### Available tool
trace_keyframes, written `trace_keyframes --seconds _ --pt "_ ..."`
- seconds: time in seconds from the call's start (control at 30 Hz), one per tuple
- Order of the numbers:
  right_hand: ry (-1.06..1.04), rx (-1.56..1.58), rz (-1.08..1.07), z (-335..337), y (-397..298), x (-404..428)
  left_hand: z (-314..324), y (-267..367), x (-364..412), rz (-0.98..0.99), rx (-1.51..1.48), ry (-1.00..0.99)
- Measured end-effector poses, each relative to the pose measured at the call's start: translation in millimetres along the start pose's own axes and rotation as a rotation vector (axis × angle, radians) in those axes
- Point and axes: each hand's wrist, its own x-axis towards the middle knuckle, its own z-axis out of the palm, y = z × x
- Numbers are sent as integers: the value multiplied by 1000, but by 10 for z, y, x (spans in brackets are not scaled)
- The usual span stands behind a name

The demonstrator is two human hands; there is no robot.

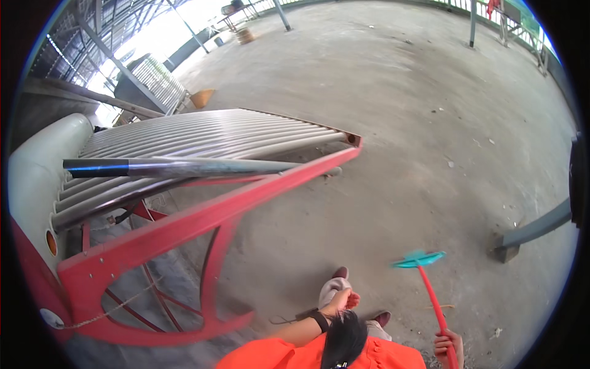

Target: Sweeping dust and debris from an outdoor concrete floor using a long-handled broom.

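My right hand (448, 343) is wrapped around the red handle (432, 295) of a broom. The teal head (419, 259) of this broom is up ahead of my feet and looks blurred. In front of my body hangs my left hand (345, 300), its fingers curled in and nothing visible in them. A black band (319, 321) circles my left wrist. Below the hands show my dark red shoes (341, 272), one ahead of the other on the concrete floor (392, 207).
To my left stands a solar water heater with glass tubes (207, 133), a white tank (44, 157) and a red metal frame (184, 217). One loose tube (207, 166) lies across it. A grey post (537, 226) rises at right. An orange-brown basket (202, 98) sits farther off.
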Motion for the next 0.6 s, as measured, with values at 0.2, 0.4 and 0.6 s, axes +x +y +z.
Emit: trace_keyframes --seconds 0.2,0.4,0.6 --pt "61 -922 291 884 274 1681 -1020 269 301 -123 369 123" --pt "-155 -1247 383 2101 985 2992 -1587 689 -158 -145 208 289" --pt "-276 -1421 173 2686 1269 4564 -1507 705 -182 -274 299 296"
